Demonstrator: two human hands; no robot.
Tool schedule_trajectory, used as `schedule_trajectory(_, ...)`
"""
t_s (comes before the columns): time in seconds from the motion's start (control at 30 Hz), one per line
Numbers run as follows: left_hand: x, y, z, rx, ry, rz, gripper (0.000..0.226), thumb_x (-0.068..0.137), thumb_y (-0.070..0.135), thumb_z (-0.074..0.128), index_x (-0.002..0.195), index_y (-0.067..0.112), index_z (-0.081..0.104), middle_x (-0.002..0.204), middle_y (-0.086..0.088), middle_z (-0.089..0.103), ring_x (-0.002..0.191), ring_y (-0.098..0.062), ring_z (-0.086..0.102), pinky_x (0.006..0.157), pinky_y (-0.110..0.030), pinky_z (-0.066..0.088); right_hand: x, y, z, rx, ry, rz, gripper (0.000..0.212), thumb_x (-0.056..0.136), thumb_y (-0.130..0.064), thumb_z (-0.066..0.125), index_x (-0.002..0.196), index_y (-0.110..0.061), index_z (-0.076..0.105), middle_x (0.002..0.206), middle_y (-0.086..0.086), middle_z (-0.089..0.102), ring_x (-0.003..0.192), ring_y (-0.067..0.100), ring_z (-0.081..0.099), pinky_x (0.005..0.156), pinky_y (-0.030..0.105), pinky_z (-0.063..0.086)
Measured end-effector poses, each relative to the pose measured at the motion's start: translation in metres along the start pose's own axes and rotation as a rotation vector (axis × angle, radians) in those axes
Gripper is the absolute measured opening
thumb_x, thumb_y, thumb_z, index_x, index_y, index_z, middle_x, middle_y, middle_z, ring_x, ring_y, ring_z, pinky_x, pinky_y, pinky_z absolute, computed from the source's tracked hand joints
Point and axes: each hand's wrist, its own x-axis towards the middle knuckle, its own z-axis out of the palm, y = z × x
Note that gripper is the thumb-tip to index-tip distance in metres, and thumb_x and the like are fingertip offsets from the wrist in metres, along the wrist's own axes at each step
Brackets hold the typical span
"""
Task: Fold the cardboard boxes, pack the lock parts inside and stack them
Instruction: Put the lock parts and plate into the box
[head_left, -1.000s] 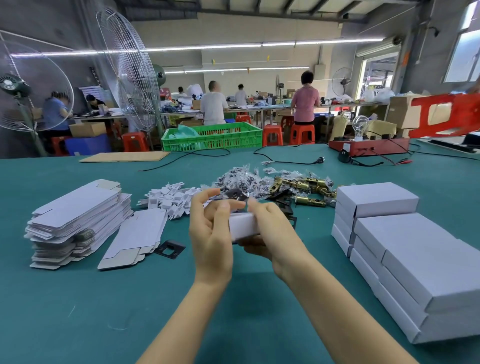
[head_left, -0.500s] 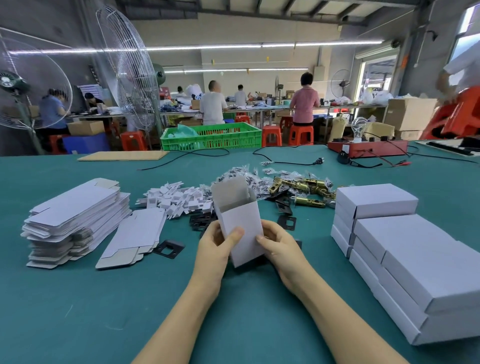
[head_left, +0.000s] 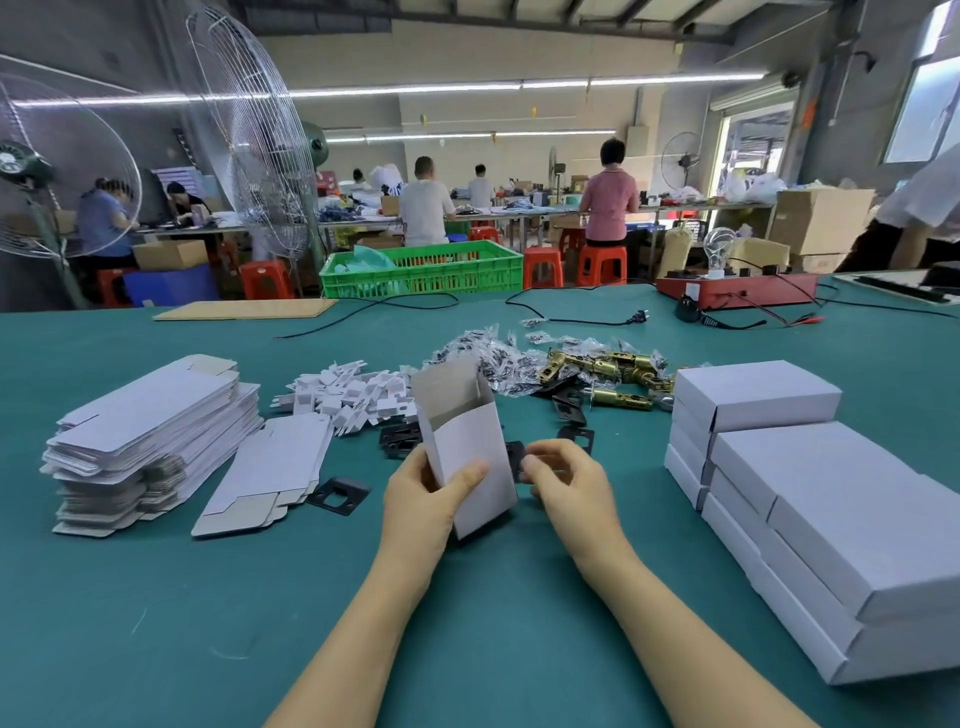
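The left hand (head_left: 423, 499) grips the upright open box (head_left: 467, 452); its mouth is above the right hand (head_left: 563, 478), which pinches a black plate (head_left: 515, 457) just beside it.

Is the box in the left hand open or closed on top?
Open: the box top flap stands up, brown interior showing.

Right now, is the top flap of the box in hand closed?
No, the box held by the left hand stands upright with its top flap open.

green table (head_left: 156, 649) bearing flat box blanks (head_left: 150, 431), stacked boxes (head_left: 831, 499).
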Motion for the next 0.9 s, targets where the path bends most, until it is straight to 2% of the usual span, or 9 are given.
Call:
schedule_trajectory(0.07,0.001,-0.001,-0.001,-0.006,0.041,-0.009,0.024,0.081,0.014,0.078,0.098,0.026,0.067,0.088,0.018,0.075,0.079,-0.001,0.069,0.061,-0.011,0.05,0.004,0.001,-0.006,0.054,0.148,0.063,0.016,0.093,-0.008,0.056,0.085,-0.02,0.063,0.082,0.003,0.067,0.08,0.019,0.065,0.078,0.035,0.053)
schedule_trajectory(0.2,0.004,-0.003,-0.002,0.005,0.072,-0.032,0.023,0.081,0.018,0.078,0.097,0.029,0.066,0.087,0.02,0.073,0.079,-0.001,0.069,0.061,-0.012,0.05,0.015,0.001,-0.022,0.149,0.336,0.201,0.02,0.094,-0.001,0.046,0.085,-0.014,0.059,0.08,0.007,0.062,0.062,0.011,0.06,0.061,0.025,0.051)
schedule_trajectory(0.37,0.008,-0.006,0.002,0.034,0.103,-0.046,0.021,0.081,0.021,0.079,0.093,0.031,0.065,0.089,0.014,0.073,0.086,-0.008,0.069,0.072,-0.025,0.052,0.028,0.001,-0.041,0.017,0.399,0.248,0.018,0.092,0.0,0.046,0.102,-0.008,0.059,0.09,0.006,0.061,0.076,0.015,0.059,0.067,0.028,0.05)
schedule_trajectory(0.47,0.009,-0.007,0.002,0.035,0.113,-0.048,0.021,0.082,0.021,0.078,0.092,0.031,0.063,0.093,0.011,0.072,0.09,-0.014,0.068,0.078,-0.032,0.055,0.034,0.003,-0.051,-0.238,0.314,0.265,0.016,0.091,-0.005,0.051,0.104,-0.014,0.057,0.105,0.008,0.061,0.091,0.022,0.058,0.072,0.033,0.046)
schedule_trajectory(0.53,0.009,-0.006,0.002,0.039,0.113,-0.044,0.02,0.082,0.021,0.078,0.091,0.032,0.063,0.094,0.01,0.072,0.091,-0.014,0.068,0.079,-0.033,0.055,0.035,0.005,-0.051,-0.357,0.23,0.283,0.018,0.09,-0.01,0.056,0.108,-0.014,0.055,0.109,0.009,0.06,0.091,0.024,0.057,0.073,0.034,0.046)
schedule_trajectory(0.6,0.009,-0.006,0.003,0.054,0.112,-0.034,0.02,0.082,0.022,0.078,0.09,0.032,0.063,0.092,0.012,0.071,0.09,-0.014,0.067,0.078,-0.033,0.055,0.034,0.007,-0.046,-0.633,0.109,0.256,0.025,0.088,-0.02,0.062,0.111,-0.014,0.057,0.11,0.009,0.059,0.093,0.025,0.057,0.073,0.031,0.042)
schedule_trajectory(0.67,0.009,-0.004,0.003,0.067,0.111,-0.033,0.019,0.082,0.022,0.077,0.087,0.033,0.062,0.089,0.012,0.07,0.089,-0.016,0.067,0.078,-0.036,0.056,0.034,0.006,-0.038,-0.885,0.008,0.18,0.017,0.087,-0.019,0.062,0.103,-0.014,0.064,0.109,0.009,0.061,0.098,0.026,0.056,0.071,0.028,0.039)
schedule_trajectory(0.77,0.008,-0.002,0.003,0.073,0.107,-0.038,0.019,0.082,0.023,0.077,0.085,0.034,0.061,0.088,0.012,0.07,0.09,-0.017,0.066,0.081,-0.04,0.056,0.042,-0.001,-0.026,-0.956,-0.104,0.146,0.011,0.087,-0.008,0.058,0.09,-0.014,0.067,0.099,0.007,0.065,0.099,0.026,0.059,0.071,0.026,0.043)
schedule_trajectory(0.9,0.007,-0.001,0.002,0.072,0.113,-0.041,0.019,0.082,0.024,0.077,0.084,0.033,0.06,0.088,0.012,0.069,0.09,-0.018,0.066,0.082,-0.041,0.056,0.059,-0.01,-0.02,-1.001,-0.236,0.156,0.008,0.087,-0.01,0.061,0.082,-0.015,0.063,0.098,0.008,0.068,0.093,0.024,0.06,0.073,0.029,0.048)
